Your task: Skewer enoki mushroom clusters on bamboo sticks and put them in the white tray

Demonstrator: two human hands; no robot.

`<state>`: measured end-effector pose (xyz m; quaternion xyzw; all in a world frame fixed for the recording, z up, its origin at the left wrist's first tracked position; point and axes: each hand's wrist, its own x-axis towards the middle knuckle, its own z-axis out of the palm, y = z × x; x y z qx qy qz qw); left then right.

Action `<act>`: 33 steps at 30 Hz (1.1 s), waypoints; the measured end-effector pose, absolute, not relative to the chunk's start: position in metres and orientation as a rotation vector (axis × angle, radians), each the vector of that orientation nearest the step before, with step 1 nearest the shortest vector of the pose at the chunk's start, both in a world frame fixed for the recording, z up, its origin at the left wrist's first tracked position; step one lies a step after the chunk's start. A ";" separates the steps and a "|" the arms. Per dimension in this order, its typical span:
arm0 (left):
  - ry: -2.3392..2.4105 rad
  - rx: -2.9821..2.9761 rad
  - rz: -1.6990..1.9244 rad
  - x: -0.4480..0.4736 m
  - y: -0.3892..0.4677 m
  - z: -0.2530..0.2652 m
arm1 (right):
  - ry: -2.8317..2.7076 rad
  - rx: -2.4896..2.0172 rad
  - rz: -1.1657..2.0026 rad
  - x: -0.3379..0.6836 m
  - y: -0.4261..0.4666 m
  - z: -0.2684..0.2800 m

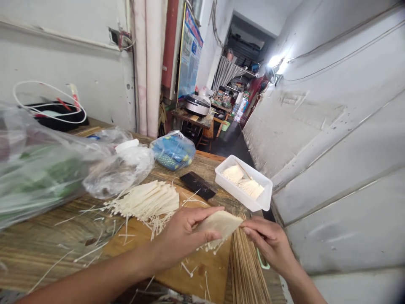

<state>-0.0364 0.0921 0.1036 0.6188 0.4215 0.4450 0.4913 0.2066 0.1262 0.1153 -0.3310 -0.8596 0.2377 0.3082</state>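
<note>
Held between the thumb and fingers of my left hand (pixel 186 230) is a flat bundle of enoki mushrooms (pixel 220 223), its small caps showing along the lower side. At the bundle's right corner, my right hand (pixel 267 236) is closed in a pinch; what lies between its fingertips is too small to make out. Below the hands lies a brown cutting board (pixel 202 270) with loose strands on it. A pile of enoki mushrooms (pixel 148 200) rests at the board's upper left. Under my right hand is a thick sheaf of bamboo skewers (pixel 247 270).
A white plastic tub (pixel 265 202) holds enoki bundles and a thin stick. Near it lies a dark cleaver-like blade (pixel 198 185). Plastic bags (pixel 120 169) and a blue bagged bundle (pixel 173 151) line the back and left. A pale green handle (pixel 263 259) shows beside the skewers.
</note>
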 end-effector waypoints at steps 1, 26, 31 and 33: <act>1.024 1.538 1.093 -0.037 0.090 0.105 | -2.244 -0.879 0.620 0.207 0.125 0.112; 0.924 1.516 1.187 -0.030 0.086 0.092 | -2.237 -0.810 0.658 0.226 0.101 0.079; 0.842 1.484 1.169 -0.029 0.083 0.090 | -2.249 -0.787 0.722 0.231 0.104 0.079; 0.841 1.488 1.157 -0.029 0.082 0.091 | -2.245 -0.783 0.711 0.233 0.104 0.079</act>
